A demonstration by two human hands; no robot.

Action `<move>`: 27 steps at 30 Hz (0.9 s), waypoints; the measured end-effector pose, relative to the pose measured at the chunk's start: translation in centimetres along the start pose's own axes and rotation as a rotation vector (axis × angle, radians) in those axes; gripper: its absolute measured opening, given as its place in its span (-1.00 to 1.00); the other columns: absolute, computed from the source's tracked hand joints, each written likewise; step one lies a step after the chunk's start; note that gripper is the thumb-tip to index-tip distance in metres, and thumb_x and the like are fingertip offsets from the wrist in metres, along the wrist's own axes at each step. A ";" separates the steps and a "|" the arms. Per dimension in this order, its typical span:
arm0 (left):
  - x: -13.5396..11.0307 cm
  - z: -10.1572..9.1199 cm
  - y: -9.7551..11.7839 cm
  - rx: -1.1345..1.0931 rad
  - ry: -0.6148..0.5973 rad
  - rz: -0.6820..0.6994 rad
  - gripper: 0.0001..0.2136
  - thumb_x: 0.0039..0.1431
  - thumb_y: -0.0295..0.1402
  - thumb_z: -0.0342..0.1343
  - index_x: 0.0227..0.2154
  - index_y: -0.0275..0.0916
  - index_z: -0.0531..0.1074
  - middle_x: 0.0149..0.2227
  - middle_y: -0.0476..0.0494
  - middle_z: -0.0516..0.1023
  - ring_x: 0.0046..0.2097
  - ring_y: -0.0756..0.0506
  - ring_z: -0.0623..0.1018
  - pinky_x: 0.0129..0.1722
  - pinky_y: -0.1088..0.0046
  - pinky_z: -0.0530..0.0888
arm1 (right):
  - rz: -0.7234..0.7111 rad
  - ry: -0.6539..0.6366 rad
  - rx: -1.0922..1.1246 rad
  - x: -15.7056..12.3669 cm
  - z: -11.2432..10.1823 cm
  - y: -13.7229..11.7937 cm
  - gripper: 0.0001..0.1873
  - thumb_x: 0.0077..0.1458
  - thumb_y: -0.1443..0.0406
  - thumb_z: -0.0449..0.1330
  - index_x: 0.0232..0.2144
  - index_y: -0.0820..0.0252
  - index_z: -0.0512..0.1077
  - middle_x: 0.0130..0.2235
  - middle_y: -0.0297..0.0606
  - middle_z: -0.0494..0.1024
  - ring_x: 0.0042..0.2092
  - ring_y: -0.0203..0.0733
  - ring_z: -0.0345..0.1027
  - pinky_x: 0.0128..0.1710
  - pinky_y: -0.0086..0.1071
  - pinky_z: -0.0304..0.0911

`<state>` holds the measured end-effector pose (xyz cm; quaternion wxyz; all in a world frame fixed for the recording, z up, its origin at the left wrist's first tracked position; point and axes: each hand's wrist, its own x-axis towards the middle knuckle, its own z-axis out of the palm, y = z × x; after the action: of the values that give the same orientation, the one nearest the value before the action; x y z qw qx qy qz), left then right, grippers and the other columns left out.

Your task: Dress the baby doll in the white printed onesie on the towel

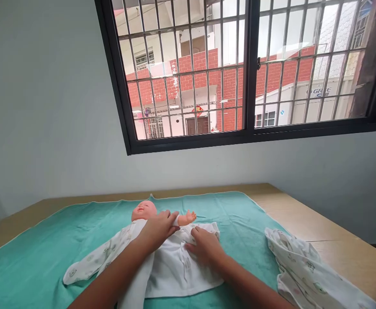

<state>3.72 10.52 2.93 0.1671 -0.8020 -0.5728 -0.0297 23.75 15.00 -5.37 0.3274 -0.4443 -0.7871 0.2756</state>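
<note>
Locate the doll (144,210) face up on the green cloth (246,240) over the table (307,214), head toward the far edge. Note the left hand (159,228) wrapped around the upper part of the doll's arm (186,218), and the right hand (206,245) on the spread shirt (171,277), fingers curled, thumb apart; cannot tell whether pinching fabric. Guard against snagging of the doll's spread fingers, likely from contact with a bunched fold. Avoid a hard sideways pull, liable to overstrain the arm at the shoulder. Allow for rolling or sliding of the doll, owing to wrinkled cloth underneath and a hold on one side only. Check for twisting from uneven tugging against the printed sleeve (91,262) opposite. Keep the right forearm clear of the garment (304,268) nearby, to prevent accidental dragging.
</note>
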 end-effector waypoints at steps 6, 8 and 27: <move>0.4 -2.0 0.0 0.169 -0.062 0.117 -0.85 0.20 -0.30 0.05 -0.19 -0.19 0.40 -0.30 -0.16 0.50 -0.27 -0.18 0.53 -0.37 0.37 0.40 | 0.058 0.004 0.239 1.0 -2.0 0.7 -0.63 0.14 0.08 0.00 -0.47 0.21 0.41 -0.41 -0.24 0.52 -0.34 -0.15 0.36 -0.32 -0.36 0.16; 0.4 -2.8 0.2 0.200 -0.083 0.123 -0.87 0.17 -0.33 0.06 -0.24 -0.20 0.43 -0.33 -0.17 0.50 -0.30 -0.19 0.53 -0.38 0.35 0.40 | 0.070 0.020 0.325 1.3 -2.7 0.8 -0.53 0.18 -0.01 -0.06 -0.38 0.23 0.43 -0.39 -0.22 0.53 -0.37 -0.17 0.36 -0.37 -0.38 0.19; 1.0 -0.7 3.9 0.098 -0.184 0.091 -0.77 0.25 -0.38 -0.04 -0.21 -0.31 0.52 -0.20 -0.34 0.56 -0.12 -0.29 0.52 -0.18 0.11 0.42 | 0.175 0.032 1.199 1.4 -3.3 -2.7 -0.53 -0.20 -0.07 0.35 -0.50 0.19 0.37 -0.54 -0.40 0.41 -0.48 -0.26 0.29 -0.41 -0.39 0.23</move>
<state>7.82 10.10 2.94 0.1540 -0.8173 -0.5496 0.0796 24.29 15.53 -0.99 0.5088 -0.2495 -0.4503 0.6900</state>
